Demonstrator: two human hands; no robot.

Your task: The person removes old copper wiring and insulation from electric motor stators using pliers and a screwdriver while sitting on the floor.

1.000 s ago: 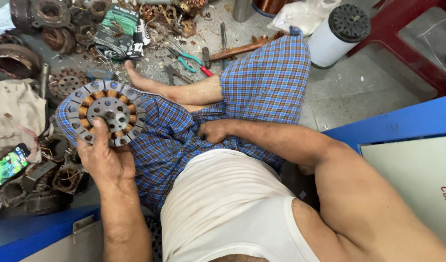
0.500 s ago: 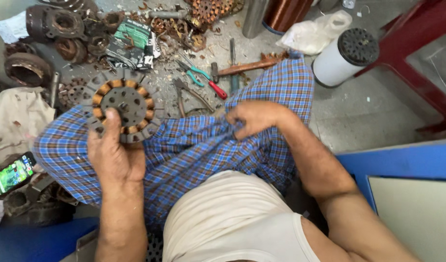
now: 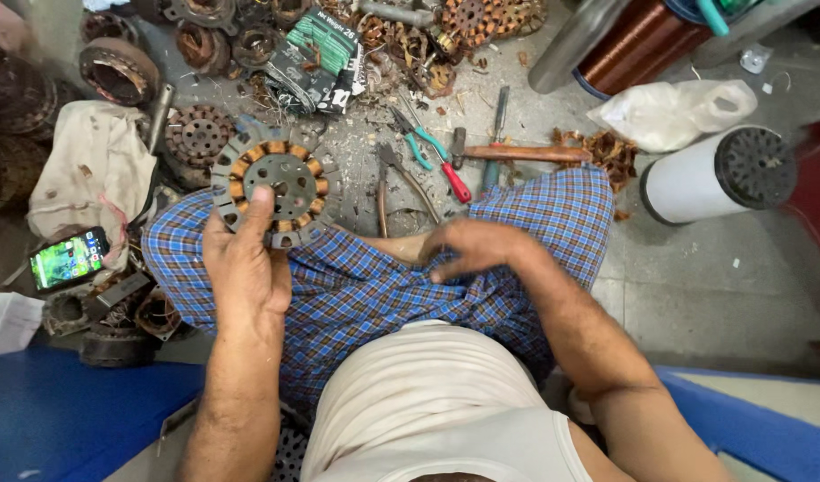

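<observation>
— Left hand [image 3: 242, 268] has the round grey metal stator with copper-wound slots [image 3: 274, 181] gripped by its near rim, thumb laid up across the face, held over the left knee of the blue checked cloth [image 3: 365, 286].

— It was closer to the body a second ago; now it's out toward the floor clutter. And the right hand [image 3: 477, 247]?

— Moved up from beside the hip onto the lap, fingers curled and pinching the checked cloth, nothing else in it.

— So the stator is carried one-handed for now. What's close by?

— Green-handled pliers [image 3: 416, 141], red-handled pliers [image 3: 453, 178] and a wooden-handled hammer [image 3: 512, 153] lie just beyond the knees, a lit phone [image 3: 67, 260] to the left, a white cylinder with a black cap [image 3: 720, 174] on the right.
</observation>
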